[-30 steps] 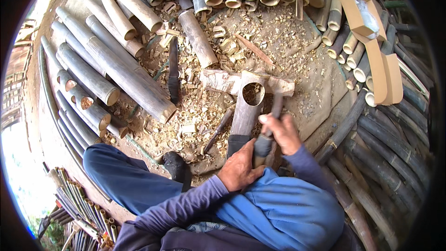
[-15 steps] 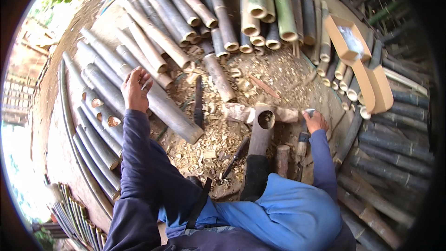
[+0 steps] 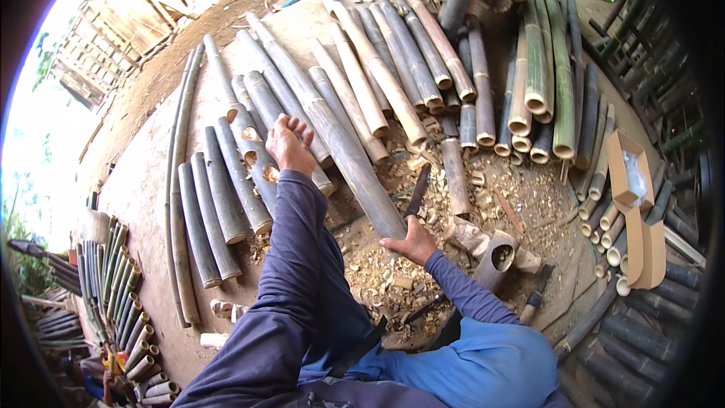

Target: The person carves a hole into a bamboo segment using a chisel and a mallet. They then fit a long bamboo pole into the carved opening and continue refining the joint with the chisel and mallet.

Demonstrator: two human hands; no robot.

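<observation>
Across chip-strewn ground, long grey bamboo pole (image 3: pixel 349 159) slants among other cut poles. Right hand (image 3: pixel 411 242) at its near end, thumb and fingers to either side; cannot tell whether grip is firm. Left hand (image 3: pixel 291 145) over poles just left of it, fingers parted, loosely bent; contact unclear. Near right hand: dark long tool (image 3: pixel 418 190). Further right, bamboo section (image 3: pixel 491 276) with round opening, propped against pale log (image 3: pixel 467 236).

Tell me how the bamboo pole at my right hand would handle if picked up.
The pole looks woody and fairly straight, so probably stiff. Its round sides suggest it may roll if pushed. Being long, it could dip at one end.
</observation>
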